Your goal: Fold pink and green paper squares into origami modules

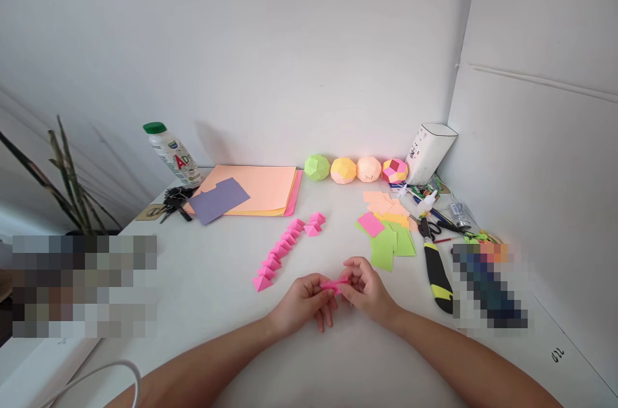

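Between my hands, above the white table, is a small folded piece of pink paper [335, 285]. My left hand [306, 302] pinches its left end between thumb and fingers. At the other end, the thumb and fingertips of my right hand [365, 289] close on the same piece; part of it is hidden behind the fingers. Beyond my left hand, a slanting row of folded pink paper units [281, 249] stands on the table. A shorter group of pink units [315, 224] sits at that row's far end.
Green paper squares [383, 250], a pink square [371, 224] and peach pieces lie ahead to the right, beside a black-and-yellow cutter [438, 276]. Coloured sheets [255, 186] and a bottle [174, 154] are at back left. Paper balls [343, 170] line the wall.
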Demonstrator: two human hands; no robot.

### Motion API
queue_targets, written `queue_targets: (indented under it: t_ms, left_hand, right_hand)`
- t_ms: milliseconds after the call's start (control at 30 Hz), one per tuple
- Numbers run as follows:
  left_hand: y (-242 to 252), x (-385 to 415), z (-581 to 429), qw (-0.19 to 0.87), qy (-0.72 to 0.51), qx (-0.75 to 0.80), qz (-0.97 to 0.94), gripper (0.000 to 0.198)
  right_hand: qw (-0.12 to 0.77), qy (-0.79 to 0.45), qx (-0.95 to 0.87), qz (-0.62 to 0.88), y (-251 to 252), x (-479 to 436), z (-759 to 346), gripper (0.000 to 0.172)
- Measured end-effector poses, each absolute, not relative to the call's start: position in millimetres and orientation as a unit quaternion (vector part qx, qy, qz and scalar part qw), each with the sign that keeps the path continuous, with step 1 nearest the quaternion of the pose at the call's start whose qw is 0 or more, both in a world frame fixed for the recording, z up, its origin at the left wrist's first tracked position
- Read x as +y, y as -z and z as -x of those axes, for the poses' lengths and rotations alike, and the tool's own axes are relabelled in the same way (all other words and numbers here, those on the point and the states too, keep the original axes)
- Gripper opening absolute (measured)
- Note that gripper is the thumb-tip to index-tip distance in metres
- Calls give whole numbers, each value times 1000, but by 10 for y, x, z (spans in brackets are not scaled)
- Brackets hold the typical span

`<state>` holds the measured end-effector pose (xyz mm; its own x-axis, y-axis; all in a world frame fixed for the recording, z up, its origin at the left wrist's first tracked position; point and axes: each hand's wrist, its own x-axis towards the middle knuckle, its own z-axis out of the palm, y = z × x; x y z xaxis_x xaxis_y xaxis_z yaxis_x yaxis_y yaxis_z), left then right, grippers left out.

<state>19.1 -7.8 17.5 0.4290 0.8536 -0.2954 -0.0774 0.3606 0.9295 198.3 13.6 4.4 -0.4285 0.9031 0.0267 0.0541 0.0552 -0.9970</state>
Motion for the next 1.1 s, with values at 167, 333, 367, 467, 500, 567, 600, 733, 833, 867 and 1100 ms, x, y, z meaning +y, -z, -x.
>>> queue_targets:
  t_ms: [167, 333, 367, 467, 500, 567, 600, 733, 833, 867, 1100]
  left_hand:
    - [-190, -88, -188, 711, -340, 420, -450, 36]
    - [-177, -87, -181, 708, -353, 422, -443, 37]
    - [-171, -88, -181, 707, -354, 423, -442, 37]
    - [-157, -93, -187, 704, -357, 423, -445, 37]
    - [-155, -95, -191, 702, -358, 424, -446, 37]
    - [-156, -97, -196, 700, -356, 427, -448, 38]
    - [-159, -96, -197, 699, -353, 429, -450, 38]
    - [-177, -87, -190, 698, -324, 430, -471, 37]
    - [-193, -84, -183, 698, -299, 429, -488, 37]
    - [-198, -86, -182, 698, -293, 431, -491, 37]
    - [-208, -117, -181, 688, -291, 435, -503, 33]
  right_hand:
    - [325, -590, -636, 376, -108, 162, -1993, 20]
    - [298, -601, -644, 367, -113, 186, -2006, 23]
    - [296, -603, -642, 371, -105, 189, -2008, 24]
    - [294, -603, -637, 380, -84, 189, -2012, 25]
    - [295, -602, -636, 382, -81, 188, -2012, 26]
    - [297, -601, -634, 385, -82, 184, -2011, 27]
    - [298, -601, -634, 386, -85, 183, -2010, 28]
    - [296, -598, -636, 386, -98, 176, -2014, 28]
    - [294, -597, -642, 380, -89, 170, -2022, 27]
    - [295, -595, -645, 378, -84, 168, -2023, 27]
    - [293, -594, -648, 375, -119, 158, -2005, 21]
